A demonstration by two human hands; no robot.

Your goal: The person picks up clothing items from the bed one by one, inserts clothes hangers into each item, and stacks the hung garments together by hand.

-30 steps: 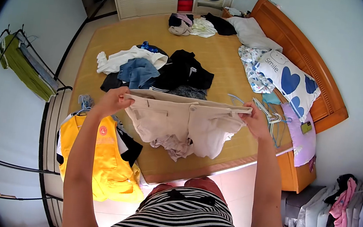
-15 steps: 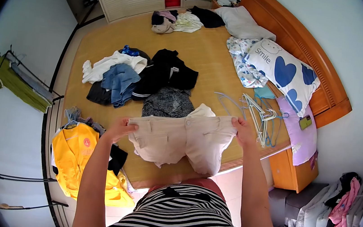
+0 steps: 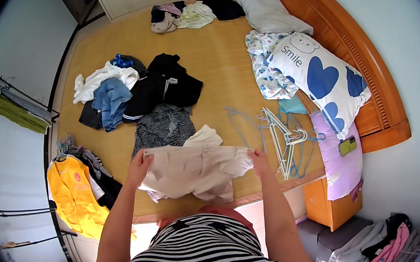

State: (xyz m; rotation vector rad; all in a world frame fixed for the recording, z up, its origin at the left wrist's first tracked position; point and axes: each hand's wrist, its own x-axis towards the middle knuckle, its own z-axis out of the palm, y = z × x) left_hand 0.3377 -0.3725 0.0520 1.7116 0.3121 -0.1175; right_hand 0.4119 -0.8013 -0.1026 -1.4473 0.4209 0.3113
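Note:
Light beige shorts (image 3: 189,168) are stretched by the waistband between my two hands, above the near edge of the bed. My left hand (image 3: 139,167) is closed on one end of the waistband, and my right hand (image 3: 259,163) pinches the other end. Behind the shorts lie a cream garment (image 3: 205,136) and a black-and-white speckled garment (image 3: 166,125), both partly covered. Farther back are a black garment (image 3: 184,87), blue denim (image 3: 111,102) and a white garment (image 3: 105,80). To the right of my right hand, several hangers (image 3: 282,145) lie in a loose heap.
A yellow vest (image 3: 74,193) hangs at the bed's left corner. Black racks (image 3: 12,207) stand along the left wall. Pillows (image 3: 326,82) and a phone (image 3: 347,146) on purple cloth are at right, above a wooden nightstand (image 3: 332,203). Folded clothes (image 3: 383,257) sit lower right.
The shorts have moved slightly down and left in view, and their legs now hang more bunched. Both hands keep their hold on the waistband. The camera view has shifted.

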